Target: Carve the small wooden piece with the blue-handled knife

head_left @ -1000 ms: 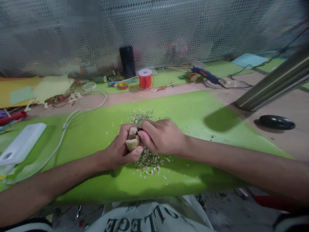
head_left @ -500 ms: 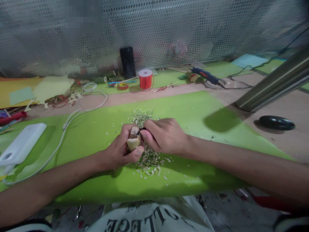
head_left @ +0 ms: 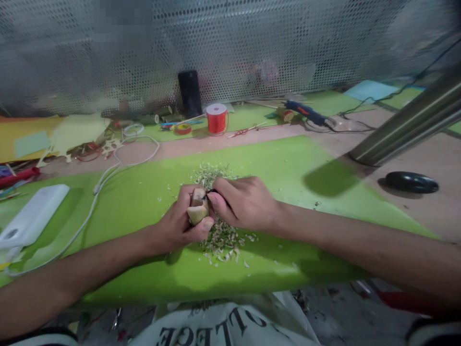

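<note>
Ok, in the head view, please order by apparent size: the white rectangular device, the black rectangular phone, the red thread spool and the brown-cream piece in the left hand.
1. White rectangular device
2. Black rectangular phone
Unsure: red thread spool and brown-cream piece look alike; the left hand partly hides the piece.

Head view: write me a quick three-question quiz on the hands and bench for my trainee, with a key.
1. True or false: the left hand grips the pale-and-brown piece.
2. What is heaped on the green mat beside the right hand? A, coins; B, shavings; C, glass beads.
3. Fill in: the spool at the back of the bench is wound with ____ thread.

Key: 1, true; 2, B; 3, red.
</note>
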The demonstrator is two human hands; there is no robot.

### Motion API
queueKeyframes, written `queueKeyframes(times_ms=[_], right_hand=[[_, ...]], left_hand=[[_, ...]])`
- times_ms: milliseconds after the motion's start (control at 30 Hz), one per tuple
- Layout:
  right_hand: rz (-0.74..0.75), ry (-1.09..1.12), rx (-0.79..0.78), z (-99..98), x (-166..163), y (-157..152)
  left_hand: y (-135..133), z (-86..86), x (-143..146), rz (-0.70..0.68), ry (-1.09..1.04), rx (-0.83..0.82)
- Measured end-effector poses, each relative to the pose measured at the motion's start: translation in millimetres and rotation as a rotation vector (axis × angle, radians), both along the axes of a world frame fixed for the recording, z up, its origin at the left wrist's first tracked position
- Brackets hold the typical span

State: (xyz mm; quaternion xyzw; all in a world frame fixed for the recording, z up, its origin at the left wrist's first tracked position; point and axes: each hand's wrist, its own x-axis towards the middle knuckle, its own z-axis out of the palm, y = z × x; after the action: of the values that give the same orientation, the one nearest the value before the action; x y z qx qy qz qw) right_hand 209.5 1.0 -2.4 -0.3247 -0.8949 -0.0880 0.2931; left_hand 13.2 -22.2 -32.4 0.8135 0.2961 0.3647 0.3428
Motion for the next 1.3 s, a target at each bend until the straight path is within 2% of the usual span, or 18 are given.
queueKeyframes(times_ms=[100, 200, 400, 633, 800, 867, 967, 1067, 1167, 1300], right_hand=[[0.031, 0.013, 0.124, 1.1, 2, 2], [0.044, 0.031, 0.176, 1.3, 2, 3], [0.021, -0.024, 0.135, -1.8, -1, 1], [-0.015, -0.086, 0.078, -1.4, -5, -3], [-0.008, -0.071, 0.13, -1.4, -7, -4], [-0.01, -0.054, 0.15, -1.8, -9, -5], [-0.05, -0.037, 0.146, -1.8, -12, -6], [-0.093, -0.036, 0.115, -1.1, -14, -6], [-0.09, -0.029, 0.092, -0.4, -15, -7], [-0.066, 0.005, 0.121, -0.2, -15, -10]], left_hand=[[0, -2.5, -1, -0.054, -0.032, -0.001], [1, -4.8, -2, -0.063, -0.04, -0.014], [2, -7.9, -3, -0.061, -0.029, -0.027], [5, -8.1, 1, -0.102, -0.089, 0.123], [6, -7.1, 1, -0.107, -0.084, 0.118], [6, -6.1, 1, -0.079, -0.075, 0.177], [5, -4.4, 2, 0.048, -0.039, 0.29], [3, -3.5, 4, 0.151, -0.007, 0.336], [2, -3.1, 5, 0.174, -0.002, 0.361], [3, -3.0, 4, 0.134, -0.025, 0.385]])
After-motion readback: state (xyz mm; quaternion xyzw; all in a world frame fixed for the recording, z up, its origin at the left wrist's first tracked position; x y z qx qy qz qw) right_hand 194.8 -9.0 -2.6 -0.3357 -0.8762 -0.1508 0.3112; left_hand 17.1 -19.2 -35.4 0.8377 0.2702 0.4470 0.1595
